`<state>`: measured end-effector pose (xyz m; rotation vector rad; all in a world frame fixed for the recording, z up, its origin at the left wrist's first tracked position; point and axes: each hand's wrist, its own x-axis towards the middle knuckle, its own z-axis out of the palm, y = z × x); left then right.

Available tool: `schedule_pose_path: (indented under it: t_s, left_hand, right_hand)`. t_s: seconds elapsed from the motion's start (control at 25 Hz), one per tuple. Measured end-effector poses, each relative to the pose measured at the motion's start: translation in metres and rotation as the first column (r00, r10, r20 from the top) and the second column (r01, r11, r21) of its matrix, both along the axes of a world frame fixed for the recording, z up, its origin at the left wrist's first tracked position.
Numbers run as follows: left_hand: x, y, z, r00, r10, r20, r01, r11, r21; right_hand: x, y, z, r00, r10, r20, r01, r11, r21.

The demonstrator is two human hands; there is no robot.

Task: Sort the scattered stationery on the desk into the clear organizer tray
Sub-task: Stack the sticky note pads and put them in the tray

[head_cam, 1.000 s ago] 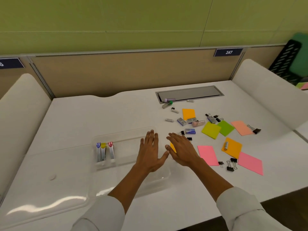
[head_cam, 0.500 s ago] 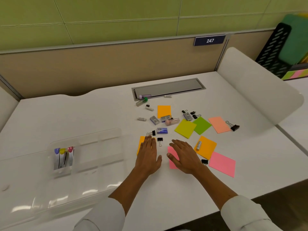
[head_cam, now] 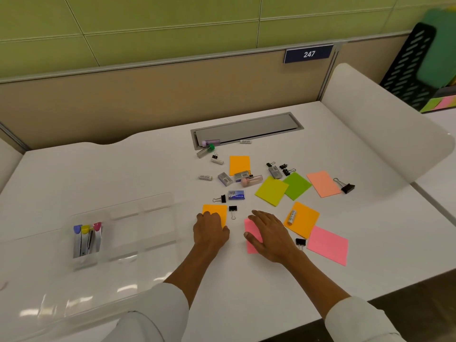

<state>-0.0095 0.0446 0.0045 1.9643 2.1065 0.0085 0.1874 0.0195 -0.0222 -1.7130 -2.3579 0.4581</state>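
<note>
Filling most of the frame, the white counter (head_cam: pixel 123 174) carries everything. At lower left sits the clear plastic organizer tray (head_cam: pixel 138 225); its leftmost compartment holds three markers with blue, yellow and pink caps (head_cam: pixel 86 239), and the other compartments look bare. A grey recessed cable hatch (head_cam: pixel 246 128) lies at upper centre. Scattered right of centre are square sticky notes: a pink one (head_cam: pixel 328 244) at lower right, a yellow-green one (head_cam: pixel 271 191), a green one (head_cam: pixel 297 185), a peach one (head_cam: pixel 323 183) and an orange one (head_cam: pixel 239 164) further up. The left hand (head_cam: pixel 209 233) rests on an orange sticky note (head_cam: pixel 217 211) at frame centre, fingers curled down onto its near edge. The right hand (head_cam: pixel 270 236) lies flat, fingers spread, on a pink sticky note (head_cam: pixel 251 236) just beside it. Another orange note (head_cam: pixel 304 219) carries a small white tube (head_cam: pixel 292 216). Between the hands, a small black binder clip (head_cam: pixel 232 209) lies above a blue staple box (head_cam: pixel 236 195).
</note>
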Motion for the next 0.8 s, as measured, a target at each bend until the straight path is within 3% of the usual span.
schedule_pose_path:
  t_s: [0.16, 0.24, 0.28, 0.36, 0.4, 0.44, 0.48, 0.6, 0.72, 0.8]
  left_hand:
    - [0.001, 0.003, 0.011, 0.997, 0.026, 0.074, -0.027, 0.999, 0.018]
    - [0.000, 0.004, 0.019, 0.996, 0.022, 0.089, -0.033, 0.993, 0.115]
    - [0.000, 0.005, 0.024, 0.996, 0.017, 0.093, -0.032, 0.985, 0.169]
    - [0.001, 0.006, 0.035, 0.994, -0.017, 0.112, -0.015, 0.961, 0.277]
    - [0.005, 0.005, 0.042, 0.990, -0.058, 0.129, 0.011, 0.940, 0.340]
    - [0.010, 0.002, 0.048, 0.983, -0.114, 0.142, 0.048, 0.914, 0.402]
    - [0.016, -0.002, 0.053, 0.973, -0.175, 0.148, 0.089, 0.885, 0.457]
    - [0.037, -0.017, 0.056, 0.917, -0.370, 0.148, 0.246, 0.819, 0.519]
    - [0.050, -0.029, 0.044, 0.857, -0.466, 0.220, 0.350, 0.840, 0.414]
    - [0.049, -0.036, 0.036, 0.808, -0.542, 0.230, 0.417, 0.802, 0.427]
  right_hand:
    - [-0.011, 0.002, 0.007, 0.976, -0.097, -0.195, 0.102, 0.995, 0.013]
    - [-0.023, 0.002, 0.013, 0.845, -0.275, -0.458, 0.257, 0.961, -0.101]
    - [-0.031, 0.003, 0.017, 0.690, -0.398, -0.604, 0.333, 0.916, -0.223]
    - [-0.047, 0.010, 0.027, 0.181, -0.636, -0.750, 0.287, 0.764, -0.578]
    - [-0.052, 0.015, 0.031, -0.061, -0.711, -0.700, 0.162, 0.685, -0.710]
    - [-0.055, 0.018, 0.033, -0.217, -0.750, -0.624, 0.034, 0.633, -0.773]
    - [-0.055, 0.019, 0.034, -0.309, -0.763, -0.568, -0.069, 0.613, -0.787]
    - [-0.050, 0.011, 0.037, -0.479, -0.729, -0.489, -0.229, 0.642, -0.732]
    - [-0.044, -0.003, 0.035, -0.565, -0.686, -0.459, -0.300, 0.689, -0.660]
    - [-0.042, -0.010, 0.033, -0.618, -0.653, -0.438, -0.321, 0.717, -0.618]
